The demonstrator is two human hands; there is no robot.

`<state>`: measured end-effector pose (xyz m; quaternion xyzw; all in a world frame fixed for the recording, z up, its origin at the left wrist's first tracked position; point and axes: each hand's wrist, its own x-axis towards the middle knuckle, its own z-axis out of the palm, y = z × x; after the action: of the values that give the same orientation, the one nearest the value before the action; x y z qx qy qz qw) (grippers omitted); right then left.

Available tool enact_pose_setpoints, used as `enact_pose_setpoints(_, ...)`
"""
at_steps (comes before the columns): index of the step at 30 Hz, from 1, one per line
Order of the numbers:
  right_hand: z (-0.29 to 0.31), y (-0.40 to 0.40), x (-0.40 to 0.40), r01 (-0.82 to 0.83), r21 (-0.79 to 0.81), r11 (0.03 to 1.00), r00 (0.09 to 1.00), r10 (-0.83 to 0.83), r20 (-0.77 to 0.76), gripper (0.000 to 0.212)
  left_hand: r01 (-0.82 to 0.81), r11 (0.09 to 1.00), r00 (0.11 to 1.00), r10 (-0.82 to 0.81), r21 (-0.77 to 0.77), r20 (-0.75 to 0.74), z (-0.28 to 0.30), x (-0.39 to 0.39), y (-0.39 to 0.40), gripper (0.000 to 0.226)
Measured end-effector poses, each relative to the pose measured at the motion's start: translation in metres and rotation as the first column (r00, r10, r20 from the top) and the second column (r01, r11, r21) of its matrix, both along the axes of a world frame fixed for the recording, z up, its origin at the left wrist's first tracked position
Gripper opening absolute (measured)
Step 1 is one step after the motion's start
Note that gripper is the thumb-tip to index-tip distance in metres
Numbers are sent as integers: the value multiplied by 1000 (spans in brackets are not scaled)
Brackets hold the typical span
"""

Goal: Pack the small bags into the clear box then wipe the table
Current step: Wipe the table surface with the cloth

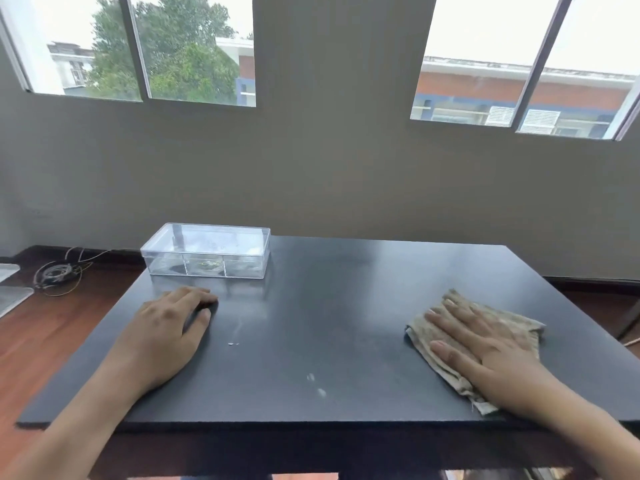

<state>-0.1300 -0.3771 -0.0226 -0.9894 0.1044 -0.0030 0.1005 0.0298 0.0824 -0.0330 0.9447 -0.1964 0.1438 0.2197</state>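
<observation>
The clear box (206,251) stands closed at the far left of the dark table (332,306), with small bags dimly visible inside its compartments. My left hand (169,327) rests palm down on the table just in front of the box, fingers slightly curled, holding nothing. At the right side, my right hand (485,348) lies flat with fingers spread on a crumpled beige cloth (512,325), pressing it onto the tabletop.
A few small pale specks (315,384) lie on the table near the front middle. Coiled cables (57,273) lie on the wooden floor at the left. A wall with windows stands right behind the table's far edge.
</observation>
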Motion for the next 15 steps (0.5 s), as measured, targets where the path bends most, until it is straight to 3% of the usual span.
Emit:
enact_pose_setpoints(3,3,-18,64,154,-10,988,988,-154,-17,67,-1,1000,1000,1,-6,4,3,-1,0,23)
enact_pose_setpoints(6,11,3,127,158,-17,987,986,-159,-55,67,-5,1000,1000,5,-7,-10,6,-4,0,23)
enact_pose_setpoints(10,7,70,147,-21,5,1000,997,21,-70,64,-1,1000,1000,1,-21,-18,10,-8,0,24)
enact_pose_setpoints(15,-5,98,58,-401,1,916,915,400,43,55,1,999,1000,-2,-39,-23,9,-9,1,22)
